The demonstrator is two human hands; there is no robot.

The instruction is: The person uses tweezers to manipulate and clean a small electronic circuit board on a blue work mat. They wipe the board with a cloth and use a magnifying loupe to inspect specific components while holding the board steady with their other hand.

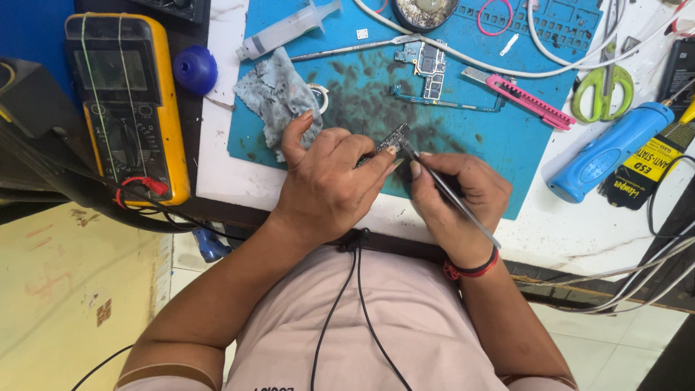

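My left hand (329, 181) pinches a small dark circuit board piece (394, 136) between thumb and fingers, just above a stained blue work mat (507, 137). My right hand (456, 195) grips thin metal tweezers (445, 190), their tip touching the board piece. A crumpled grey cloth (275, 98) lies on the mat under my left fingertips. A larger phone circuit board (428, 69) rests farther up the mat.
A yellow multimeter (130, 101) sits at the left beside a blue round cap (195, 70). A syringe (286, 30), a pink cutter knife (527, 100), green scissors (602, 85), a blue cylindrical tool (612, 148) and white cables (550, 65) lie around the mat.
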